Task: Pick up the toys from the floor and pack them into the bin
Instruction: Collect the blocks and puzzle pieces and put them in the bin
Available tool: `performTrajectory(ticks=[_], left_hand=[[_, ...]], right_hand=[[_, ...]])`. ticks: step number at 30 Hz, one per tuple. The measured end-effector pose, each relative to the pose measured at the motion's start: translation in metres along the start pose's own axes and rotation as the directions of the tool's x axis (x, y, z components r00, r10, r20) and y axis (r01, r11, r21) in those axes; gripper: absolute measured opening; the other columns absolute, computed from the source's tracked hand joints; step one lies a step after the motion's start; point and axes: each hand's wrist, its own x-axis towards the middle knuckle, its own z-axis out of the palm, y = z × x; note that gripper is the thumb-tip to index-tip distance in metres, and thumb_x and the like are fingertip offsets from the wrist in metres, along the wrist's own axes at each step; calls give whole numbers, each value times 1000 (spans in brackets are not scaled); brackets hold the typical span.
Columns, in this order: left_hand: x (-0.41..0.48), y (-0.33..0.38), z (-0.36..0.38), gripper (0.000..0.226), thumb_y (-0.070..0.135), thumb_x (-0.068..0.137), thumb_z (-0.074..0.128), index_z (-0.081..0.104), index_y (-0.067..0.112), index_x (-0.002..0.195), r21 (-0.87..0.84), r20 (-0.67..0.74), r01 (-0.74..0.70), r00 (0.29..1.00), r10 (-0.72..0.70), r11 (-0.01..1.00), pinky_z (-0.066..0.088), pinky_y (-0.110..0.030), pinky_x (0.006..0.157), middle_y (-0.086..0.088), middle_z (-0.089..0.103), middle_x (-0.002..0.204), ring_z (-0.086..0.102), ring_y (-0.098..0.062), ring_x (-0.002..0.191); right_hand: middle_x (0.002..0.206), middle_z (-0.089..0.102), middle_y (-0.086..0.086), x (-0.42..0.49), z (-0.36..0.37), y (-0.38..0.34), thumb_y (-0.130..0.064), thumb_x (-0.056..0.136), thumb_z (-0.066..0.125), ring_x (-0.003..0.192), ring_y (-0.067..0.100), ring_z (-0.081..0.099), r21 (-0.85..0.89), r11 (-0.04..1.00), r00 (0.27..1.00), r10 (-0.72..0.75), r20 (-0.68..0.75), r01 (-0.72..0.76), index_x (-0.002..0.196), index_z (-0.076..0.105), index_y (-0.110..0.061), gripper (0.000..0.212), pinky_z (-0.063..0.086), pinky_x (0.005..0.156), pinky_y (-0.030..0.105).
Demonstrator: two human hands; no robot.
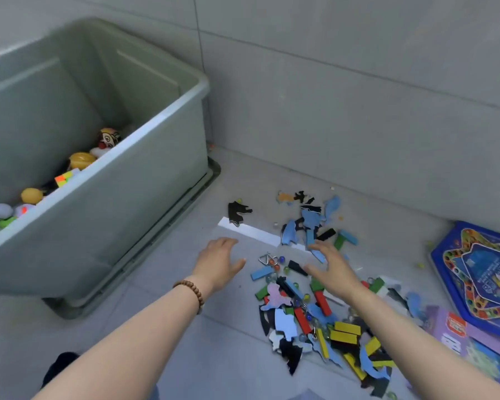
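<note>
A large grey-green bin (145, 174) stands at the left with balls, a colour cube and soft toys (81, 160) lying at its bottom. On the floor to its right spreads a pile of flat puzzle pieces, coloured blocks and marbles (309, 310). My left hand (218, 262) hovers open just left of the pile, palm down, holding nothing. My right hand (334, 268) is open above the pile's upper middle, fingers spread, with nothing in it. A metal ring puzzle (267, 258) lies between the two hands.
A blue board game tray (479, 272) and a purple box (474, 345) lie at the right, near the tiled wall (358, 96). A black puzzle piece (237, 213) sits apart, by a white strip (254, 230) on the floor.
</note>
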Motion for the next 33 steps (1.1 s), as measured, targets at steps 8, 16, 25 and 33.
performTrajectory(ticks=[8, 16, 25, 33], left_hand=[[35, 17, 59, 39, 32, 91, 56, 51, 31, 130, -118, 26, -129, 991, 133, 985, 41, -26, 91, 6, 50, 127, 47, -13, 115], [61, 28, 80, 24, 35, 86, 64, 65, 32, 110, -91, 16, -233, 972, 235, 968, 46, -24, 78, 7, 54, 107, 53, -11, 98], [75, 39, 81, 24, 25, 90, 60, 63, 23, 113, 62, 47, -294, 955, 291, 954, 48, -30, 84, -1, 53, 112, 56, -22, 99], [76, 19, 81, 9, 18, 88, 64, 62, 18, 97, -473, -103, -84, 994, 39, 877, 48, -18, 73, 1, 63, 93, 58, -11, 82]], right_hand=[[107, 59, -6, 34, 41, 25, -22, 81, 72, 97, 12, 57, 223, 975, 999, -2, -40, 11, 102, 66, -21, 22, 45, 84, 22], [83, 69, -9, 36, 51, 35, -13, 78, 74, 74, 1, 64, 402, 916, 999, 10, -48, 10, 85, 70, -21, 11, 49, 70, 10], [83, 70, -7, 38, 57, 39, -11, 78, 74, 76, 6, 64, 434, 901, 998, 7, -60, 19, 81, 71, -23, 13, 50, 73, 13], [90, 68, -9, 46, 64, 34, -17, 78, 75, 81, 11, 62, 370, 929, 988, 58, -144, 0, 86, 70, -26, 14, 50, 79, 23]])
